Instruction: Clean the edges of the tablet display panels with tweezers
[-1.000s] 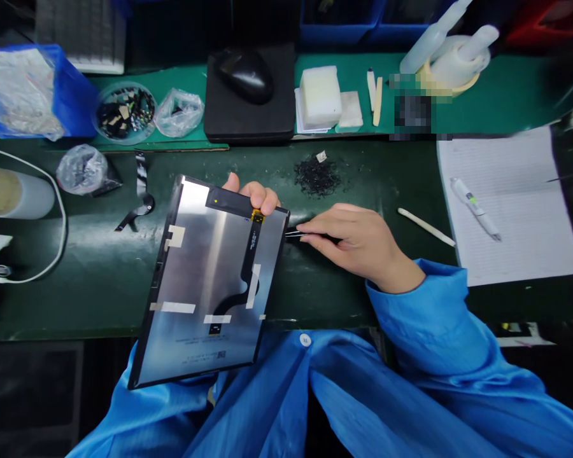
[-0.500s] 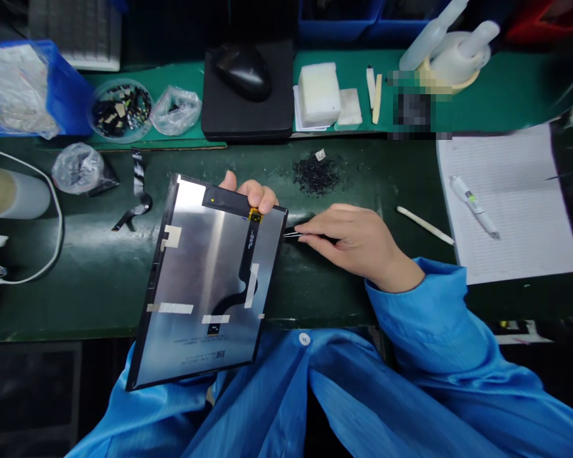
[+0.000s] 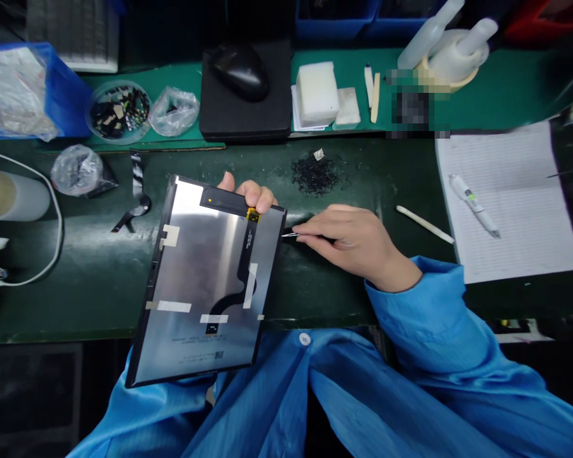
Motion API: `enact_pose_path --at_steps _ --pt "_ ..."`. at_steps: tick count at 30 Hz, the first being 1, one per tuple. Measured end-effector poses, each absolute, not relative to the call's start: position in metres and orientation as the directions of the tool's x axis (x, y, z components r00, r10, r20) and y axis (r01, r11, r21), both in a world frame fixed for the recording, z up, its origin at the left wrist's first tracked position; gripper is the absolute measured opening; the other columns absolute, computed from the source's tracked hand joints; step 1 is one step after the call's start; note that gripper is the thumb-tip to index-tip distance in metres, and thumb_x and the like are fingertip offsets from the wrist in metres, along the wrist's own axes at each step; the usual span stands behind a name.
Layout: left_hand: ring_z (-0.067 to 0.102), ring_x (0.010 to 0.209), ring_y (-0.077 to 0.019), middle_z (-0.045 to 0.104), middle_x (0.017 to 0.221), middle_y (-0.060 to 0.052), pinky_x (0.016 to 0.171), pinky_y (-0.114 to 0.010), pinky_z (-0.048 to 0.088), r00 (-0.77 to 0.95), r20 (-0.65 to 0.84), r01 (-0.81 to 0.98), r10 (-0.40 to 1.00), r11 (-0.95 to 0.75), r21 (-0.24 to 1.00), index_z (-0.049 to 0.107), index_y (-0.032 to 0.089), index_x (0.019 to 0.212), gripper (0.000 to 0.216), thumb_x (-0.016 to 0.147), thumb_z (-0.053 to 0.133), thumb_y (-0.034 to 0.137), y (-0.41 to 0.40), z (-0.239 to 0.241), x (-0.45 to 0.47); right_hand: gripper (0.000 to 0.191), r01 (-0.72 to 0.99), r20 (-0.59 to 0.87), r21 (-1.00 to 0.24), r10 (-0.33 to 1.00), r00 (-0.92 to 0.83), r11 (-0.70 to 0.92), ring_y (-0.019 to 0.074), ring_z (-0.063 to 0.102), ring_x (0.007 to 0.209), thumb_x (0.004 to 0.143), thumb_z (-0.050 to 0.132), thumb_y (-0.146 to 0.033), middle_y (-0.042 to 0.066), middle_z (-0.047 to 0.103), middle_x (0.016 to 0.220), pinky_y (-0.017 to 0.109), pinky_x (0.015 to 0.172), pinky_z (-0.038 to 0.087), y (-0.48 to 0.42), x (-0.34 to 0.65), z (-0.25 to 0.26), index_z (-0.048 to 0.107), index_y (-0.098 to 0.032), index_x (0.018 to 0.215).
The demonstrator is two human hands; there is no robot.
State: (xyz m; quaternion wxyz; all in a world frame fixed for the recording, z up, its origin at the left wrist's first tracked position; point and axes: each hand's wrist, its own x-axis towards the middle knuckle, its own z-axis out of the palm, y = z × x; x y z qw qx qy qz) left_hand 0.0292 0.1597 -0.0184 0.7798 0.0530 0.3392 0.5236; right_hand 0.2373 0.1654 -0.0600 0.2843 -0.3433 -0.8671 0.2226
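A tablet screen panel is held tilted, its silvery back facing me, with a black flex cable and several white tape strips on it. My left hand grips the panel's top edge from behind; only the fingertips show over it. My right hand rests on the green mat, fingers pinched on thin metal tweezers. The tweezer tips touch the panel's right edge near the top.
A pile of black scraps lies just behind my hands. A white spudger and a notebook with a pen are to the right. A mouse, foam blocks, bags and a parts dish line the back.
The view has drifted slightly. Panel, tweezers and both hands stay in the same grip and place.
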Motion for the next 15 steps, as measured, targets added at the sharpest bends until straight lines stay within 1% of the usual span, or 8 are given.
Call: enact_pose_path --at_steps 4,6,11,13,15 --pt "0.045 0.066 -0.0126 0.038 0.069 -0.002 0.066 -0.026 0.041 0.292 -0.451 -0.788 0.843 0.479 0.386 0.044 0.016 0.064 0.064 0.109 0.015 0.050 0.166 -0.034 0.023 0.014 0.458 0.368 -0.566 0.707 -0.604 0.686 0.0180 0.072 0.076 0.098 0.067 -0.025 0.002 0.082 0.093 0.032 0.071 0.056 0.166 0.237 -0.061 0.080 -0.024 0.103" --pt "0.045 0.065 -0.0124 0.038 0.069 -0.001 0.065 -0.027 0.041 0.325 -0.411 -0.805 0.852 0.477 0.352 0.042 0.016 0.064 0.063 0.109 0.014 0.051 0.167 -0.042 0.019 0.014 0.454 0.371 -0.558 0.698 -0.612 0.695 0.0178 0.074 0.077 0.098 0.068 -0.024 0.003 0.082 0.093 0.031 0.072 0.057 0.166 0.237 -0.061 0.079 -0.022 0.105" --pt "0.051 0.072 -0.0119 0.044 0.075 -0.001 0.073 -0.026 0.046 0.345 -0.228 -0.875 0.910 0.400 0.272 0.046 0.016 0.074 0.054 0.109 0.021 0.048 0.161 -0.054 0.019 0.017 0.484 0.332 -0.540 0.703 -0.630 0.689 0.0180 0.077 0.084 0.099 0.067 -0.026 0.002 0.082 0.098 0.030 0.078 0.059 0.164 0.237 -0.061 0.078 -0.024 0.111" --pt "0.053 0.073 -0.0113 0.045 0.076 0.000 0.074 -0.026 0.048 0.328 -0.202 -0.892 0.923 0.373 0.256 0.047 0.016 0.076 0.051 0.109 0.025 0.047 0.158 -0.055 0.022 0.018 0.492 0.315 -0.532 0.701 -0.640 0.689 0.0186 0.077 0.086 0.100 0.064 -0.027 0.002 0.082 0.100 0.030 0.079 0.059 0.163 0.238 -0.062 0.078 -0.025 0.112" --pt "0.055 0.074 -0.0111 0.046 0.076 0.000 0.074 -0.025 0.049 0.314 -0.217 -0.896 0.924 0.364 0.254 0.048 0.017 0.078 0.048 0.109 0.029 0.047 0.156 -0.054 0.023 0.019 0.507 0.298 -0.518 0.700 -0.649 0.690 0.0192 0.077 0.088 0.102 0.062 -0.028 0.003 0.082 0.101 0.031 0.080 0.059 0.163 0.238 -0.062 0.078 -0.024 0.113"
